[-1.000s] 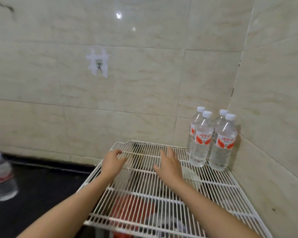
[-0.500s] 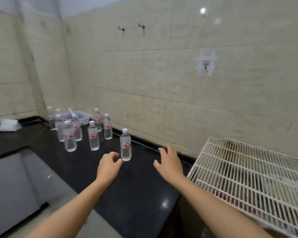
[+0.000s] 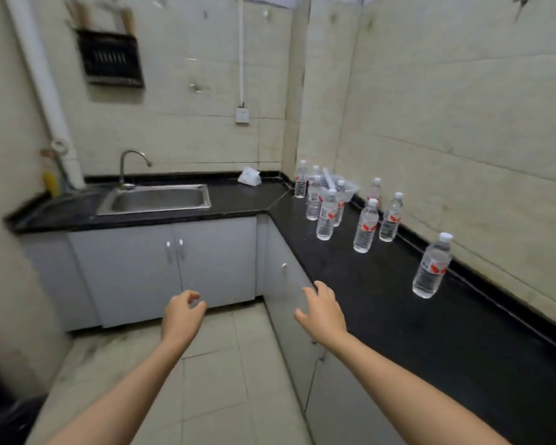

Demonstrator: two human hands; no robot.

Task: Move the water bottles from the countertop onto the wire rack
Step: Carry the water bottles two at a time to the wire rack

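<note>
Several clear water bottles with red-and-white labels stand on the black countertop (image 3: 382,303). The nearest bottle (image 3: 432,266) stands alone by the wall at the right. Two more (image 3: 366,226) (image 3: 390,217) stand behind it, and a cluster (image 3: 326,215) sits near the corner. My left hand (image 3: 182,316) hovers over the floor, empty, fingers loosely curled. My right hand (image 3: 323,311) hovers at the counter's front edge, empty, fingers spread. The wire rack is out of view.
A steel sink (image 3: 156,199) with a tap is set in the counter's left arm. A clear plastic tub (image 3: 342,186) stands behind the bottle cluster and a white crumpled bag (image 3: 249,176) lies near the corner. Grey cabinet doors (image 3: 212,261) run below, above a tiled floor (image 3: 212,374).
My view has swung left, from the wire rack to the counter and the sink. Both hands stay empty and held out in front of me.
</note>
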